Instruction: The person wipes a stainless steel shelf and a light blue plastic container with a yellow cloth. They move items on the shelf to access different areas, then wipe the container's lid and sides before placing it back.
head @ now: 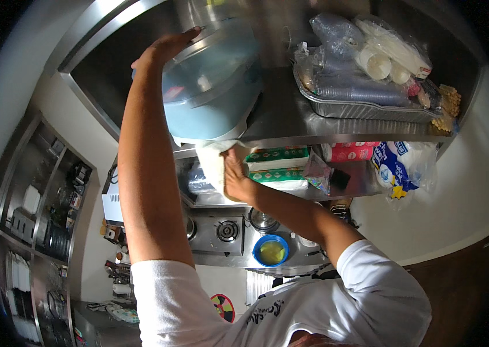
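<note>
A large light-blue plastic container with a clear domed lid (209,86) stands at the front edge of the upper stainless steel shelf (283,97). My left hand (166,47) rests against the upper left side of the lid, its fingers partly out of sight, so its grip is unclear. Just below the container, at the shelf edge, my right hand (235,175) holds a cream-coloured cloth (212,167), which hangs down in front of the lower shelf.
A foil tray (370,109) of bagged plastic cups fills the shelf's right part. Green tissue packs (279,175) and a blue-and-white towel package (394,165) occupy the lower shelf. Further down are a gas stove (216,234) and a blue bowl (271,250) of yellowish liquid.
</note>
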Action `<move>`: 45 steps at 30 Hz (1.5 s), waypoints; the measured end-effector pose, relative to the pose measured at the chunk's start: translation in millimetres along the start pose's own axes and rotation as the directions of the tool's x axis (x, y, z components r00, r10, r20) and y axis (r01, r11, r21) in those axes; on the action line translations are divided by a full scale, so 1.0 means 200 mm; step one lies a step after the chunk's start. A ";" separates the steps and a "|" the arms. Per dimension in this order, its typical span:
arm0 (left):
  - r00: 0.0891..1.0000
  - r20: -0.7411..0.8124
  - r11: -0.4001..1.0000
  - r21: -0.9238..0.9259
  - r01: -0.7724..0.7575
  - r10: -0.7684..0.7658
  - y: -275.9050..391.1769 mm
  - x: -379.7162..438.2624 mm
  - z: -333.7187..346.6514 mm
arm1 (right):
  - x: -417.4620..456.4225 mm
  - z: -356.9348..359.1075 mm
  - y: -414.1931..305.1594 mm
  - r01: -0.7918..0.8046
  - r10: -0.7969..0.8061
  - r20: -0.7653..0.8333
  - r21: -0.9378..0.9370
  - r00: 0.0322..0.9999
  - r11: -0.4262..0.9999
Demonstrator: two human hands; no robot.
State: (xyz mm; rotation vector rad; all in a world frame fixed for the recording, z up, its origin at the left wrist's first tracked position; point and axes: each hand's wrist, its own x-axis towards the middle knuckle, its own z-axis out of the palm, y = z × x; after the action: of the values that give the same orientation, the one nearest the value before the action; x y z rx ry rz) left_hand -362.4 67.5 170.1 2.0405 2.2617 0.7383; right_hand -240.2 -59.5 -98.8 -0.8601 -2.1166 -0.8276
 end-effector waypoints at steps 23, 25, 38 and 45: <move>0.984 0.080 0.988 -0.009 -0.156 0.157 0.13 -0.19 -0.10 | -0.15 -0.23 0.37 -0.289 0.300 0.053 0.471 0.952 0.834; 0.985 0.093 0.990 -0.016 -0.142 0.143 0.04 -0.23 -0.15 | -0.20 -0.20 0.52 -0.329 0.338 0.019 0.291 0.941 0.899; 0.998 0.047 0.982 0.185 -0.040 0.032 0.16 -0.26 -0.14 | -0.10 -0.26 0.44 -0.300 0.364 0.166 0.888 0.917 0.350; 0.998 0.016 0.976 0.210 0.052 -0.056 0.08 -0.35 -0.12 | -0.06 -0.17 0.42 -0.298 0.083 0.350 0.624 0.933 0.723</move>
State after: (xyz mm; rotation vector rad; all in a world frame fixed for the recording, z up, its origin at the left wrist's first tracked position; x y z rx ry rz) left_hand -344.4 -6.6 175.2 2.0476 2.4670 0.4905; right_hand -156.8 -40.0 -65.2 -0.8096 -2.2812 0.2221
